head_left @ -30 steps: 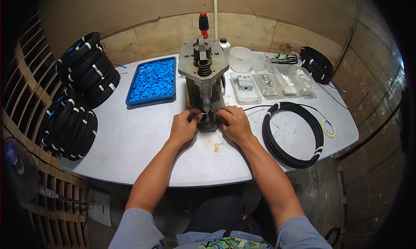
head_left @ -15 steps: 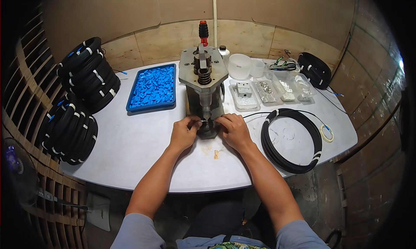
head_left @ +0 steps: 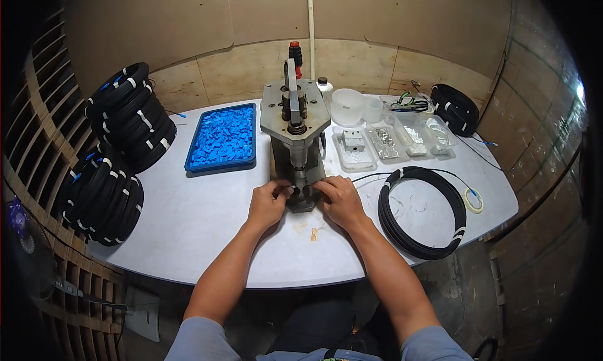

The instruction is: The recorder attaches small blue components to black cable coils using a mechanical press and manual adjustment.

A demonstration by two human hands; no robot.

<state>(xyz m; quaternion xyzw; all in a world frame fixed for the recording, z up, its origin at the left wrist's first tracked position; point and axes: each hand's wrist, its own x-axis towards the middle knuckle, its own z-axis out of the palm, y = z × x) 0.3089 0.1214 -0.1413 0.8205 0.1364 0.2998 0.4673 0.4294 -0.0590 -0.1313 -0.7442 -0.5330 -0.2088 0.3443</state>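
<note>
A metal bench press stands in the middle of the table. Its ram comes down between my two hands, and its spring looks squeezed. My left hand is pinched closed at the left of the ram, on something too small to make out. From the right, my right hand is closed at the same spot, its fingertips partly hidden. A black cable runs from behind this hand to a big black coil on the right. What lies under the ram is hidden by fingers and dark metal.
At left, a blue tray holds many small blue pieces, beside stacked black cable coils. Right of the press are clear boxes of small parts, white tubs, a bottle, green-handled tools and a yellowish ring.
The press lever has swung and the spring is more squeezed, with the ram lower. Both hands stay beside the ram. The whole view has shifted slightly, so the scene sits lower.
</note>
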